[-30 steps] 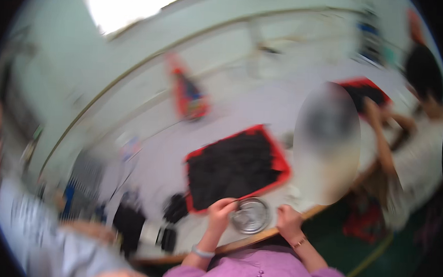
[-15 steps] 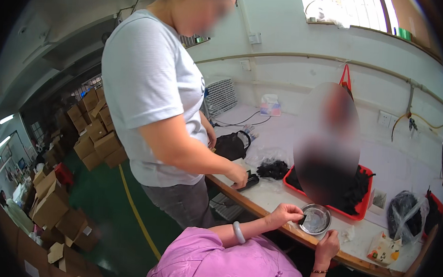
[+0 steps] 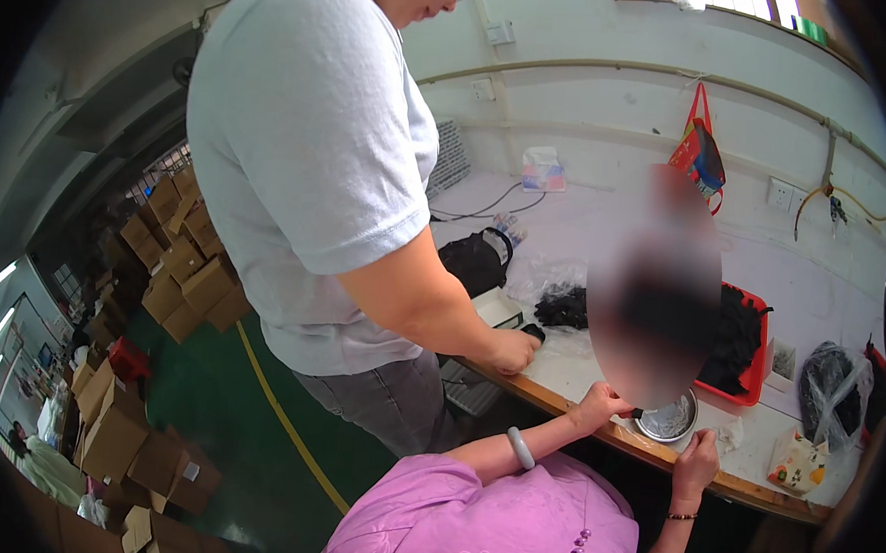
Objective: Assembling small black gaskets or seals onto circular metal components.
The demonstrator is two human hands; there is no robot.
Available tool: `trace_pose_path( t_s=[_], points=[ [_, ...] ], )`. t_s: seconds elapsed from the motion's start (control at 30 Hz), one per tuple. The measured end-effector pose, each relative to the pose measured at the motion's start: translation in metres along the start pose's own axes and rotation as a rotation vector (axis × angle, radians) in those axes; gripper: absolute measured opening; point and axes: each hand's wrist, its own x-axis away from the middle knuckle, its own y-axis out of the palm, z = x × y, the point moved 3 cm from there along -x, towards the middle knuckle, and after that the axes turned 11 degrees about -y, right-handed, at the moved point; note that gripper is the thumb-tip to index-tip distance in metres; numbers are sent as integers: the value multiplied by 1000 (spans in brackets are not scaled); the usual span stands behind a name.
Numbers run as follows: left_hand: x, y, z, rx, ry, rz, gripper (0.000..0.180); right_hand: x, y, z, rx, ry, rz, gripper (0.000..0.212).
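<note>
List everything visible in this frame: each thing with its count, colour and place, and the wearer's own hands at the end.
Metal dish: one, silver, table edge between the wearer's hands.
Tray: one, red, holding black pieces, behind the dish.
Black bag: one, on the table by the standing person.
Hanging bag: one, red, on the wall.
Plastic bags: a few, clear with dark contents, table's right end.
Standing person: one, white shirt, hand on the table edge.
Cardboard boxes: many, brown, on the green floor at left.
Left hand: at the dish's left rim; grip unclear.
Right hand: at the dish's right rim; grip unclear.
</note>
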Motion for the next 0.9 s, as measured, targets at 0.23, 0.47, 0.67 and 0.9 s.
trace_pose_path(
  t_s=[0.23, 0.47, 0.67, 0.9],
  points=[
    [-17, -9, -17, -5, -74, -34, 12, 1, 7, -2, 31, 59, -44, 5],
    [-26, 4, 16, 96, -102, -58, 13, 1, 6, -3, 2, 68, -13, 5],
    [-55, 27, 56, 95, -59, -147, 11, 3, 4, 0, 21, 73, -10, 7],
    [-93, 65, 52, 199, -120, -275, 9, 6, 9, 6, -49, 90, 30, 7]
  ],
)
